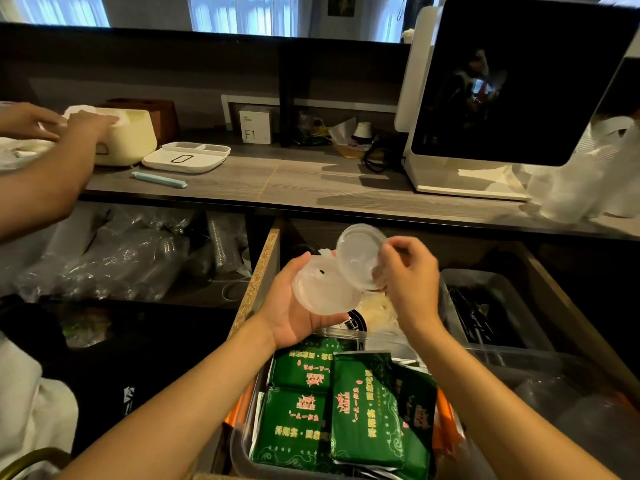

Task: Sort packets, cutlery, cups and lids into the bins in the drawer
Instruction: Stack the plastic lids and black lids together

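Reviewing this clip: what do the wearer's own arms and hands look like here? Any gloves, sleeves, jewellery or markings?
Both hands are bare: no gloves on the left hand or the right hand. Both forearms are uncovered up to the bottom edge of the frame, with no sleeve in view. No watch, bracelet, ring or marking can be seen on either wrist or on the fingers.

We are reaching both bare forearms forward from the lower edge of the view. We are turning our left hand [298,306] palm up, with its fingers cupping a stack of lids [323,289]. We are raising our right hand [408,271] just beside it, its fingers pinching one lid [358,256] tilted upright.
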A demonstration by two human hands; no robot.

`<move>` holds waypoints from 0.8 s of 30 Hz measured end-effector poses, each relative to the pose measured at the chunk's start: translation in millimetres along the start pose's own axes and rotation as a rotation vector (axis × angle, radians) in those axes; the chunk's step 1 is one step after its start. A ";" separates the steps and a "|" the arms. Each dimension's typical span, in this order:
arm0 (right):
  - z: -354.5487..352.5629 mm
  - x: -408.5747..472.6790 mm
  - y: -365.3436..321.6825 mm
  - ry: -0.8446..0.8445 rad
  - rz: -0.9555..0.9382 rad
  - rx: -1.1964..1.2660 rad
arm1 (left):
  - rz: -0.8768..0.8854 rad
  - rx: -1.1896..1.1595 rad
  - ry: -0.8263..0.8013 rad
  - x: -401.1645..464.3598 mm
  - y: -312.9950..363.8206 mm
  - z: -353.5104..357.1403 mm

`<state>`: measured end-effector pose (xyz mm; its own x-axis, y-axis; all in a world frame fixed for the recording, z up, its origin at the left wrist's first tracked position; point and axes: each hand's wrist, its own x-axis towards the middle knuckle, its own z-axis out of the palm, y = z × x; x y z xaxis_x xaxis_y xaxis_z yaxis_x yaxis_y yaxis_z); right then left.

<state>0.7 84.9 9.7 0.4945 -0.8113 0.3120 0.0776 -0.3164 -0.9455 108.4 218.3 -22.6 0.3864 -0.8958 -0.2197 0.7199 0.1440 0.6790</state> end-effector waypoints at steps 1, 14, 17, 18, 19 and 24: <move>-6.4 4.9 -5.6 0.003 0.028 0.089 | 0.004 -0.015 -0.014 1.0 0.9 -1.6; -8.2 16.0 -8.2 -0.546 -0.640 -0.472 | -0.117 0.186 -0.217 -1.4 -5.3 -4.9; -2.3 12.1 -0.7 -0.500 -0.665 -0.459 | -0.124 0.184 -0.236 -1.8 -6.4 -4.4; -0.4 9.9 -1.1 -0.472 -0.626 -0.442 | -0.116 0.178 -0.242 -0.6 -6.3 -4.9; 1.2 7.8 -1.7 -0.422 -0.568 -0.421 | -0.101 0.176 -0.240 0.2 -6.2 -5.1; -2.9 4.0 0.7 -0.156 -0.153 -0.322 | 0.011 0.119 -0.032 3.5 -3.3 -4.9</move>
<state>0.2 80.1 10.6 0.6260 -0.6659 0.4058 -0.1026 -0.5862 -0.8037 110.2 216.7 -29.0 0.3734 -0.9079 -0.1906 0.6419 0.1046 0.7596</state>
